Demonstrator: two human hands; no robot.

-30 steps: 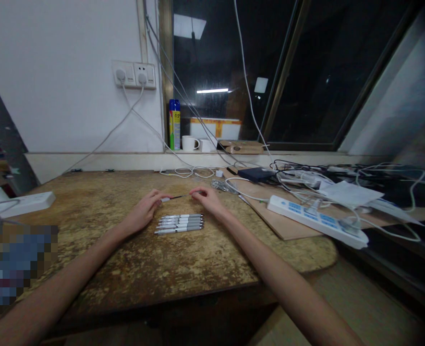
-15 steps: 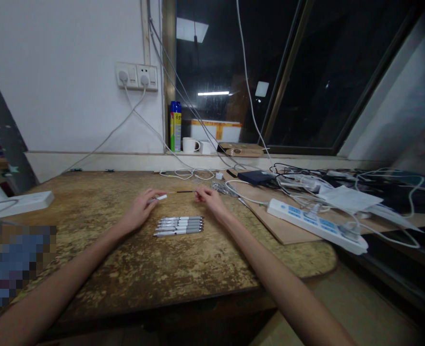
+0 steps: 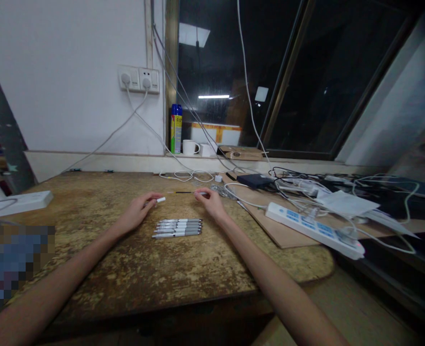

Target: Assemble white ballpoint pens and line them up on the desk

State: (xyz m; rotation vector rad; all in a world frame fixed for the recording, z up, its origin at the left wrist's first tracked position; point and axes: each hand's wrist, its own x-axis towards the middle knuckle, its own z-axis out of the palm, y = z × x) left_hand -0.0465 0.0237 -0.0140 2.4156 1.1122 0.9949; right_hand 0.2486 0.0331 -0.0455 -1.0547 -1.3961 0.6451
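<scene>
My left hand (image 3: 142, 206) is closed in a pinch on a short white pen barrel piece (image 3: 160, 199) that sticks out past the fingertips. Across from it, my right hand (image 3: 211, 203) pinches a light grey pen part (image 3: 200, 193). A thin pen refill (image 3: 183, 192), dark with a yellowish clear end, reaches from the right fingertips toward the left hand. The refill's tip looks apart from the white piece. Below the hands, several white-and-grey pens (image 3: 178, 228) lie side by side on the worn wooden table (image 3: 154, 274).
A white power strip (image 3: 315, 230) rests on a brown board at the right, near tangled cables (image 3: 295, 180) and a black box (image 3: 256, 180). Clear plastic packaging (image 3: 224, 191) lies behind my right hand. Another strip (image 3: 25, 206) is at far left. A mug (image 3: 189, 147) stands on the sill.
The view has shifted slightly. My hands stay nearly in place, and the light grey pen part shows more plainly between my right fingers.
</scene>
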